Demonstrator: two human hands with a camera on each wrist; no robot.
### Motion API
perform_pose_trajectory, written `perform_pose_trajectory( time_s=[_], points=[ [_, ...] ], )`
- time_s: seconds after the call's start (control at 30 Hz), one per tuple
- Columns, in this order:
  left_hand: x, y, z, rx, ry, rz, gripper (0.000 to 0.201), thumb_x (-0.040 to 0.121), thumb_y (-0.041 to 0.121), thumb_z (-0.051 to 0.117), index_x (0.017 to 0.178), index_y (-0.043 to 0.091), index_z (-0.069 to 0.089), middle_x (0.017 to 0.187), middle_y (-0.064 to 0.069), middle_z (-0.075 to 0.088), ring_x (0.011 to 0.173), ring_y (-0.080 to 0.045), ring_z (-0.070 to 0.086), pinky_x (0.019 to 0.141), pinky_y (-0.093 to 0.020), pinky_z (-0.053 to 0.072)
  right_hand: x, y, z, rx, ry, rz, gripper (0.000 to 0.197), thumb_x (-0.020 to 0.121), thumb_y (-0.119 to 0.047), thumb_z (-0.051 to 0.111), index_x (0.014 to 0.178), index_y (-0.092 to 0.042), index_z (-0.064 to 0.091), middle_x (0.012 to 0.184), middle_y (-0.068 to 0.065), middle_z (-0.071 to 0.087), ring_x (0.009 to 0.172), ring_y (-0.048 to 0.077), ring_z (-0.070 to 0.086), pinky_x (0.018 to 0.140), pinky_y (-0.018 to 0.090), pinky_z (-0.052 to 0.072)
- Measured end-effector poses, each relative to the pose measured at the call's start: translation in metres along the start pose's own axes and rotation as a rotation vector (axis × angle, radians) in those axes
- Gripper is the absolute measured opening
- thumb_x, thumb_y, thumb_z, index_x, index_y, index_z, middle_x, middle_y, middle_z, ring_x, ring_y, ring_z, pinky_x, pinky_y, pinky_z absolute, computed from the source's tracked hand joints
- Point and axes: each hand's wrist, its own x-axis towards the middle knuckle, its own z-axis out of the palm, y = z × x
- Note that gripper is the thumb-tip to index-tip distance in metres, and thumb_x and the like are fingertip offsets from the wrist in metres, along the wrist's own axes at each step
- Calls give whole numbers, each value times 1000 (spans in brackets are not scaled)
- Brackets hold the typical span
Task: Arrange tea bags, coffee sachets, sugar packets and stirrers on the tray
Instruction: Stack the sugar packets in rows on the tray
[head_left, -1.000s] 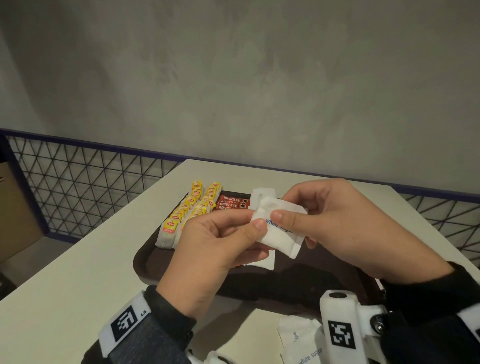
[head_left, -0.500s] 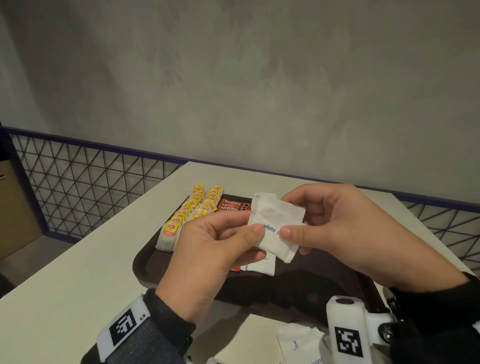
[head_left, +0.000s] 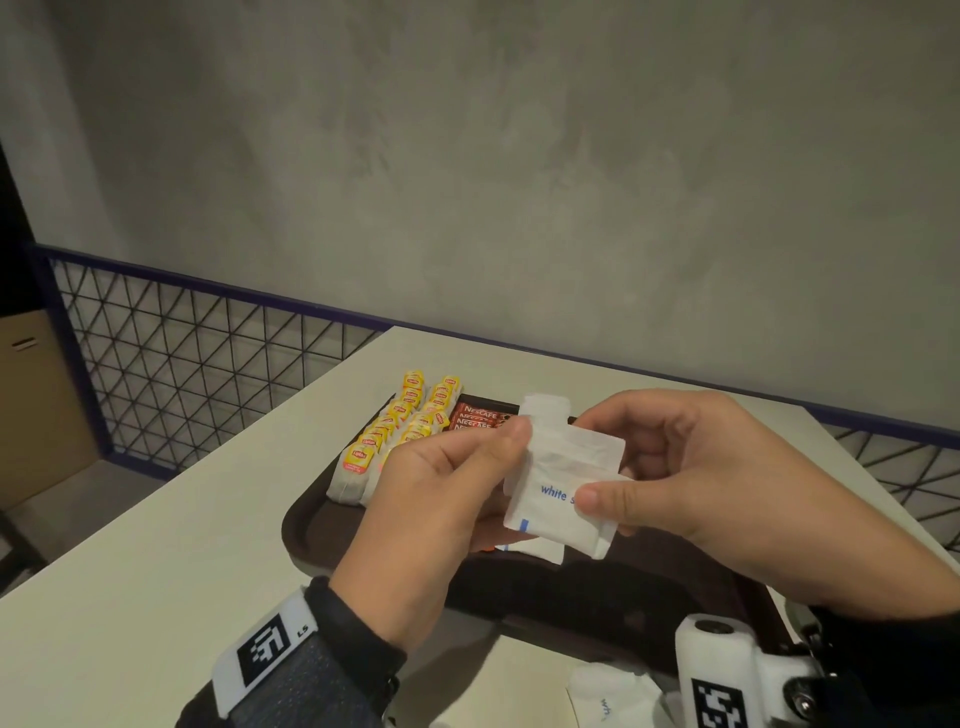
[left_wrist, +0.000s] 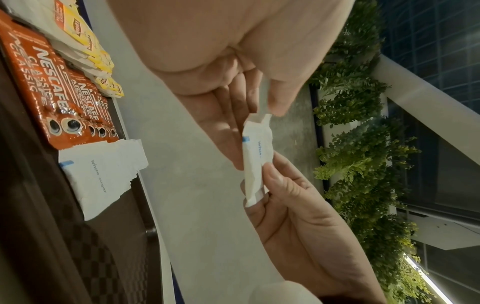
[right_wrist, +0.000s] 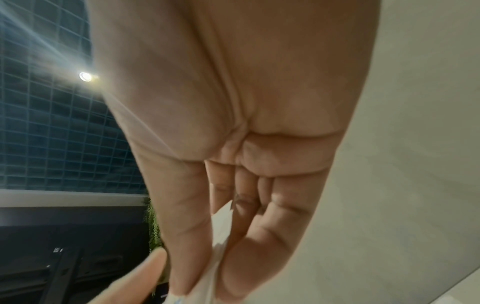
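Both hands held white sugar packets (head_left: 563, 488) above the dark brown tray (head_left: 311, 525); the left hand (head_left: 431, 519) pinched their top corner, the right hand (head_left: 691, 478) their lower edge. In the tray lay two rows of yellow-tagged tea bags (head_left: 400, 426), red Nescafé sachets (head_left: 478, 418) and another sugar packet (left_wrist: 101, 176). The tray stood on the white surface (head_left: 171, 571).
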Motion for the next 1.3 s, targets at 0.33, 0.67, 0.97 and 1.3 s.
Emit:
perform_pose_trajectory(
  time_s=[0.33, 0.67, 0.97, 1.3],
  points=[
    [-1, -3, 0, 60, -25, 26, 30, 81, 15, 73, 110, 9, 76, 99, -11, 80, 91, -25, 78, 72, -33, 63, 0, 0, 3, -61, 35, -3, 9, 86, -20, 78, 95, -19, 75, 85, -2, 79, 68, 16, 71, 61, 27, 56],
    [4, 1, 1, 33, 141, -107, 10, 94, 6, 68, 88, 3, 76, 83, -15, 78, 70, -28, 75, 67, -38, 65, 19, -13, -20, -414, 38, 167, 9, 92, -30, 72, 86, -23, 72, 72, -7, 75, 56, 4, 64, 53, 16, 46],
    [11, -1, 1, -25, 149, -197, 21, 93, 5, 69, 74, 11, 76, 76, -16, 76, 59, -27, 70, 59, -35, 57, 157, 69, -60, -749, -70, 539, 13, 95, -11, 69, 106, -12, 62, 95, 11, 73, 75, 25, 76, 65, 35, 65],
    [16, 6, -1, -55, 132, -223, 31, 92, 3, 68, 65, 16, 75, 69, -15, 74, 53, -26, 67, 50, -31, 56, 187, 132, -57, -662, 29, 661, 15, 92, -2, 68, 106, 2, 63, 96, 30, 73, 68, 36, 70, 74, 52, 63]
  ],
)
